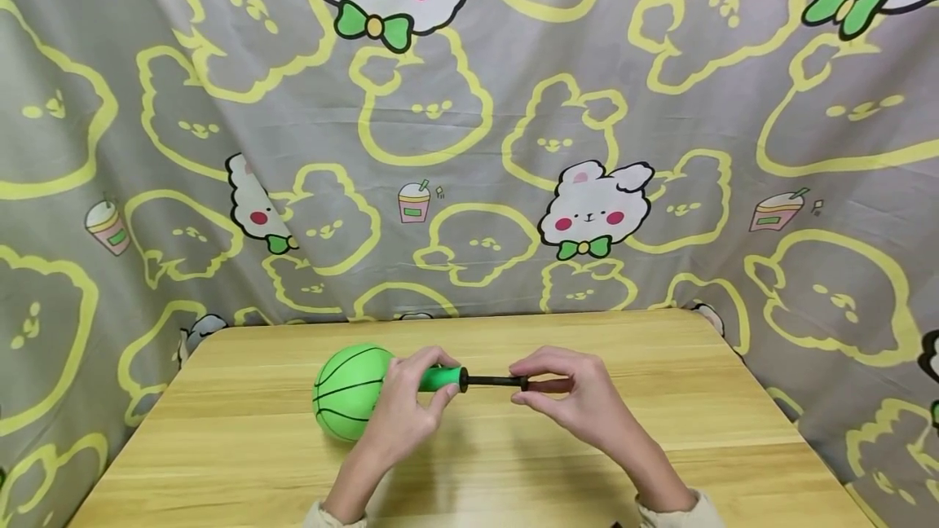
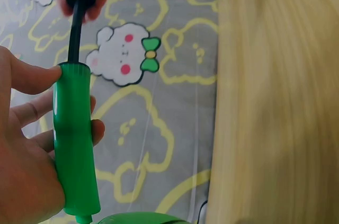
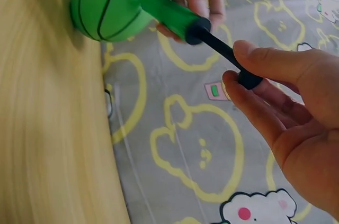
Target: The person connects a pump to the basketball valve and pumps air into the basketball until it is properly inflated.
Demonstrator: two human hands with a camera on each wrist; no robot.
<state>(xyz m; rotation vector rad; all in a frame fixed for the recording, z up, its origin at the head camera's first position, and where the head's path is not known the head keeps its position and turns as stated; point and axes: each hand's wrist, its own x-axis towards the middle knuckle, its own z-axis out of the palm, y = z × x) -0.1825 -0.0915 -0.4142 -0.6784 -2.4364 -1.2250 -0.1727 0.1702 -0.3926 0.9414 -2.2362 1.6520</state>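
A green ball with black lines [image 1: 345,393] sits on the left part of the table. My left hand [image 1: 403,406] grips the green barrel of a hand pump [image 2: 75,139], fingers and thumb around it. The pump's nozzle end points at the ball in the right wrist view, though whether it is inserted is hard to make out. From the barrel's other end a black rod [image 1: 493,380] sticks out. My right hand [image 1: 579,393] pinches the black handle [image 3: 249,79] at the rod's tip between thumb and fingers.
The wooden table [image 1: 587,479] carries the ball, and both forearms reach over its front edge. Behind it hangs a grey curtain [image 1: 484,186] with yellow outlines and white cartoon animals, close to the table's back edge.
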